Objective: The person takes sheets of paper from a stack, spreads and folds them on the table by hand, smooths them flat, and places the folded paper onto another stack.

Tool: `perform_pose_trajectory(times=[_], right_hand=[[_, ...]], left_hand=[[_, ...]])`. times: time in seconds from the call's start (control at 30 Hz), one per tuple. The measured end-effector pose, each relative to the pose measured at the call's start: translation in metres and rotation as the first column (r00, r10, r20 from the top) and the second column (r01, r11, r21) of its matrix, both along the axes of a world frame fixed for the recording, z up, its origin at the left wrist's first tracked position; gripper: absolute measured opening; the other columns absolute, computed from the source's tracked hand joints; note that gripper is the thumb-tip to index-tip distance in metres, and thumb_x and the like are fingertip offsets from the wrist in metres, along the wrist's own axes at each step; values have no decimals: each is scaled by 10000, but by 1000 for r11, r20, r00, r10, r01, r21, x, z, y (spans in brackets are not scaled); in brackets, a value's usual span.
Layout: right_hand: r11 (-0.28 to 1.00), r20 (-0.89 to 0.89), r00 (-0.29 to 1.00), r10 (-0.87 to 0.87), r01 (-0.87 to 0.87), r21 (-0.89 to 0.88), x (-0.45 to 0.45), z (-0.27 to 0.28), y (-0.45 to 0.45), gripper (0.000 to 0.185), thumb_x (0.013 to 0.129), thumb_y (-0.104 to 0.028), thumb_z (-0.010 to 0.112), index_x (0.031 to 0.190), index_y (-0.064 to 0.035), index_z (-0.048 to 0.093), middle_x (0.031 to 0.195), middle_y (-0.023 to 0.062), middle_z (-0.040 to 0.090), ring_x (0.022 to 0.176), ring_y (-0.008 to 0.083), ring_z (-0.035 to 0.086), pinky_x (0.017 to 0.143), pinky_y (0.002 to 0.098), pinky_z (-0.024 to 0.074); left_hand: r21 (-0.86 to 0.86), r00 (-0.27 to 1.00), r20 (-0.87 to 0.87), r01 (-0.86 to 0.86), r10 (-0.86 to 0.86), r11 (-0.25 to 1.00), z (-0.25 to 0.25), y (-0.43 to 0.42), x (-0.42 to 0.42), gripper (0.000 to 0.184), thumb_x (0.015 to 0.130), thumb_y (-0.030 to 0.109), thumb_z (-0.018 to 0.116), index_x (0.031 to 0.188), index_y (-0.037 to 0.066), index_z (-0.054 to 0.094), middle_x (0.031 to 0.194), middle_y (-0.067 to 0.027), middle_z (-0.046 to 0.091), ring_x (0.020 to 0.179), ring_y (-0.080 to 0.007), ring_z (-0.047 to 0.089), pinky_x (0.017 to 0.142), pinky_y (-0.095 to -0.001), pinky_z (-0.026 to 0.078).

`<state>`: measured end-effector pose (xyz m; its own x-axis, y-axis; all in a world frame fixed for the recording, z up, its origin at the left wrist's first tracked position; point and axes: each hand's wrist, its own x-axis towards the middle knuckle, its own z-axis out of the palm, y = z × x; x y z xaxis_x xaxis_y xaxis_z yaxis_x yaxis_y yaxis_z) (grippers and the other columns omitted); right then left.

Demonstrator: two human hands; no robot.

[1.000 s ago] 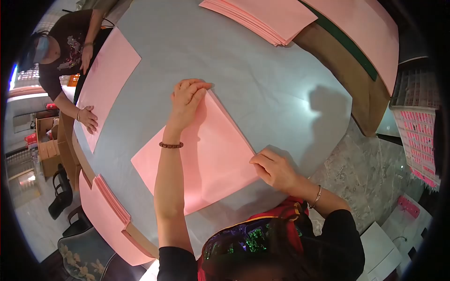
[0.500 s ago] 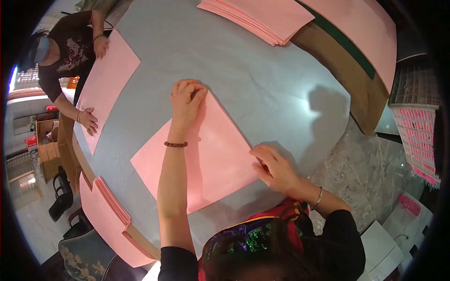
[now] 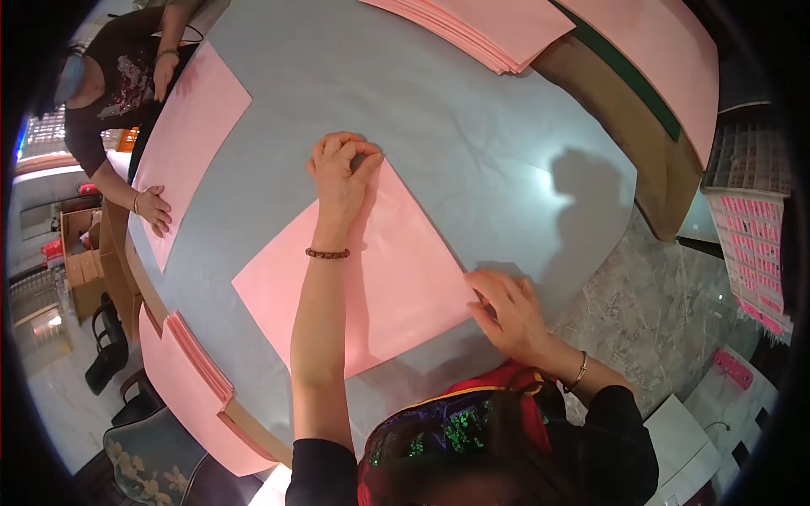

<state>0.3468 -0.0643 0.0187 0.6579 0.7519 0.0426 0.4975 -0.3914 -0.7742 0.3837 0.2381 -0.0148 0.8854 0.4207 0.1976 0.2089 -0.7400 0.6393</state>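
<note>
A smooth pink sheet [image 3: 413, 261] lies in front of me on the table, turned at an angle. At its far corner my left hand [image 3: 342, 164] is closed, with curled fingers and the thumb pinching the edge. My left forearm crosses over the sheet and hides part of it. The near right corner is between the thumb and fingers of my right hand [image 3: 510, 316]. Whether the sheet is paper or cloth I cannot tell.
Grey-blue cloth [image 3: 472, 126] covers the table. Pink stacks [image 3: 481, 29] lie at the far edge, with another pink stack [image 3: 190, 371] at left. Across the table, a person [image 3: 118, 93] rests one hand on another pink sheet [image 3: 194, 126]. A plastic crate [image 3: 747, 228] stands at right.
The pink sheet and both my hands have shifted slightly to the right. The other person's upper hand has lifted off their sheet and drawn back.
</note>
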Motion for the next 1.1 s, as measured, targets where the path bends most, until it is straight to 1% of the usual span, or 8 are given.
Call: perform_pose_trajectory(times=[0.07, 0.13, 0.23, 0.33, 0.43, 0.83, 0.9, 1.1], right_hand=[[1000, -5, 1000, -2, 2, -11, 1, -1, 2, 430, 824, -99, 627, 1244, -132, 539, 1160, 65, 583, 889, 209, 584, 753, 364, 371], [999, 85, 996, 8, -4, -40, 0, -2, 3, 407, 810, -107, 643, 1207, -140, 561, 1129, 34, 586, 827, 180, 588, 727, 357, 360], [998, 129, 991, 26, -20, -53, 0, -5, 5, 370, 792, -110, 657, 1153, -154, 586, 1103, 2, 586, 761, 146, 581, 706, 347, 348], [995, 133, 990, 50, -38, -91, 0, -5, 6, 339, 779, -108, 666, 1107, -163, 599, 1097, -15, 576, 733, 121, 572, 700, 335, 338], [999, 114, 993, 12, -6, -52, -2, -5, 8, 321, 775, -100, 667, 1081, -173, 600, 1115, -21, 567, 709, 117, 562, 706, 333, 332], [996, 80, 994, 68, -63, -60, 1, -5, 3, 269, 797, -107, 663, 1054, -162, 606, 1104, -20, 575, 698, 121, 556, 717, 337, 330], [998, 103, 993, 50, -46, -43, 2, -4, 5, 249, 802, -103, 659, 1040, -159, 612, 1086, -25, 581, 712, 118, 557, 710, 333, 332], [998, 156, 987, 27, -17, -63, 3, -5, 8, 198, 811, -96, 648, 1000, -153, 631, 1032, -46, 597, 741, 114, 558, 680, 319, 342]], left_hand=[[6, 1000, 9, -2, 2, 1000, -1, 0, 0, 112, 788, 205, 703, 849, 111, 700, 1082, -7, 587, 1135, -208, 426, 997, -380, 240], [13, 1000, 19, -4, 4, 1000, -3, 0, 0, 106, 788, 201, 702, 848, 113, 701, 1077, -4, 589, 1132, -206, 429, 996, -380, 241], [42, 999, 39, -6, 4, 999, -6, 0, 0, 101, 787, 193, 699, 850, 114, 701, 1064, 4, 594, 1128, -199, 433, 990, -375, 245], [35, 996, 86, -5, 2, 999, -8, 1, 1, 72, 788, 163, 687, 847, 123, 696, 1018, 19, 604, 1128, -203, 448, 980, -401, 230], [55, 997, 79, 0, -4, 998, -9, 3, 0, 103, 797, 185, 683, 880, 127, 698, 1045, 2, 600, 1117, -191, 449, 985, -372, 247], [90, 995, 96, 6, -15, 996, -10, 3, -1, 97, 841, 188, 647, 900, 128, 696, 1049, -4, 598, 1108, -202, 462, 977, -372, 262], [65, 989, 146, -2, -7, 998, -9, 1, 0, 80, 831, 171, 640, 856, 119, 696, 1001, 5, 609, 1096, -202, 471, 957, -389, 257], [53, 991, 137, -13, 5, 998, -7, -1, 0, 94, 817, 182, 643, 809, 99, 686, 998, 0, 614, 1096, -204, 470, 962, -380, 254]])
